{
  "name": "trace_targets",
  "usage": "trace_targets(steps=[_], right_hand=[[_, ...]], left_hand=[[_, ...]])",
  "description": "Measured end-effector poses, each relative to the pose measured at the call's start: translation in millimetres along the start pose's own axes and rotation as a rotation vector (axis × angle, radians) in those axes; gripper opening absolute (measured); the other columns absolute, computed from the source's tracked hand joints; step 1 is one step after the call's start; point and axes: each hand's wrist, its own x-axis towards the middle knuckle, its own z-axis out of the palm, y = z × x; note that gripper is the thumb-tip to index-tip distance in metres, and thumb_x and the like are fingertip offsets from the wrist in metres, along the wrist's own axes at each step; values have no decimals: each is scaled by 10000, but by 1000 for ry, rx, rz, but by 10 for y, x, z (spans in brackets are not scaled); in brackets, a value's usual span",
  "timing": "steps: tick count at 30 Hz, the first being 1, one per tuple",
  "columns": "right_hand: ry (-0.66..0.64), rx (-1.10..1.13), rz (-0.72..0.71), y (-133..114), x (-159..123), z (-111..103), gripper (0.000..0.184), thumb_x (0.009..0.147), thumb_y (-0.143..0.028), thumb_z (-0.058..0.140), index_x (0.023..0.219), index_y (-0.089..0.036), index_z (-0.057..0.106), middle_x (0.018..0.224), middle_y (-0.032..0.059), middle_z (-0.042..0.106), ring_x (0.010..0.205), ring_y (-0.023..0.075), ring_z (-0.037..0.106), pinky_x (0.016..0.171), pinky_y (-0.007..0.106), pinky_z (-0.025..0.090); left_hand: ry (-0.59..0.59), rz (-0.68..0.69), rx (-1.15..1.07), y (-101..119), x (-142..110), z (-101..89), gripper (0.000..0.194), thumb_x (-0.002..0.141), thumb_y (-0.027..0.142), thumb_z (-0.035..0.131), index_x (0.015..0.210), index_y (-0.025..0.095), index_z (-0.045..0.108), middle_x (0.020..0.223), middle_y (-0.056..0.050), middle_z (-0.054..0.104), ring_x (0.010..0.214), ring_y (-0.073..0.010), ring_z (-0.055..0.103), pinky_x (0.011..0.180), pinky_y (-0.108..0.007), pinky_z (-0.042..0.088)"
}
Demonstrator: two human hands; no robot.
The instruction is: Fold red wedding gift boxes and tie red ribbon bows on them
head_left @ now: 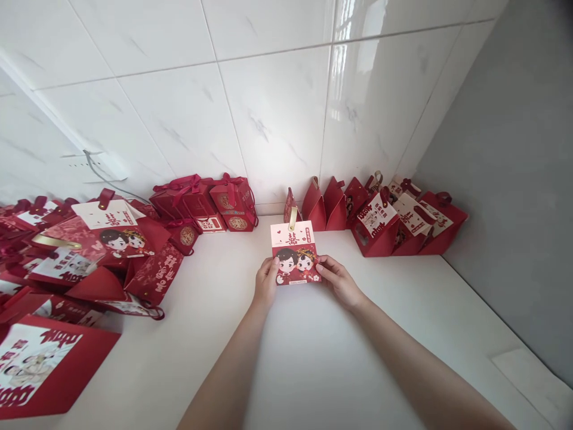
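Left fingers (271, 267) and right fingers (327, 273) both pinching a cartoon-couple gift box (294, 254), red gift-box pile (101, 278) kinda hogging the counter (308, 346)'s left.

The 囍 sign (292, 238) stands on the held gift box (294, 255) and a piled red box (119, 232).

**Glare is streaking the tiles** (277, 113)

Pale light is filling the view. Above and right of the pink-and-red box (295, 254), window-like reflections are shining. Below it, soft shadow is greying the counter (313, 370); far left, lens distortion is stretching a large box (60, 370).
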Motion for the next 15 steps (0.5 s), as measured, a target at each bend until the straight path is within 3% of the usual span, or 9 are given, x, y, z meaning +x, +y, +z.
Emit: trace_targets(steps=[3, 5, 7, 11, 15], right_hand=[[-62, -125, -64, -1, -51, 20, 406, 866, -472, 733, 1168, -251, 576, 1325, 67, 541, 1202, 281, 530, 1015, 433, 471], [-98, -301, -144, 9, -79, 33, 620, 831, -398, 783, 1362, -273, 488, 1433, 69, 444, 1310, 285, 438, 1085, 433, 419], [-81, -452, -202, 28, -92, 43, 732, 798, -357, 812, 1426, -270, 447, 1456, 75, 411, 1338, 291, 403, 1112, 428, 394], [-83, -408, -183, 60, -80, 54, 601, 831, -381, 782, 1357, -243, 525, 1343, 87, 527, 1247, 292, 502, 1069, 420, 440], [-107, -279, -139, 56, -66, 55, 501, 884, -420, 727, 1317, -241, 550, 1333, 63, 557, 1224, 276, 528, 1054, 402, 453]], left_hand=[[-16, -10, 23, 18, -19, -14, 447, 848, 585, 598, 939, 164, 716, 1046, -99, 699, 1055, -268, 619, 942, -353, 465], [-14, -31, 10, 36, -41, -13, 447, 845, 585, 602, 949, 164, 708, 1059, -100, 699, 1060, -273, 622, 938, -359, 473], [-21, -68, -60, 54, -69, 1, 467, 840, 603, 597, 969, 164, 692, 1058, -103, 701, 1047, -278, 632, 919, -368, 490], [-119, -12, -269, 79, -128, 41, 543, 840, 665, 549, 1121, 206, 619, 1125, -92, 679, 1054, -272, 639, 920, -392, 509], [-184, 128, -242, 85, -153, 48, 652, 781, 705, 592, 1224, 227, 579, 1257, -103, 620, 1160, -294, 585, 980, -391, 483]])
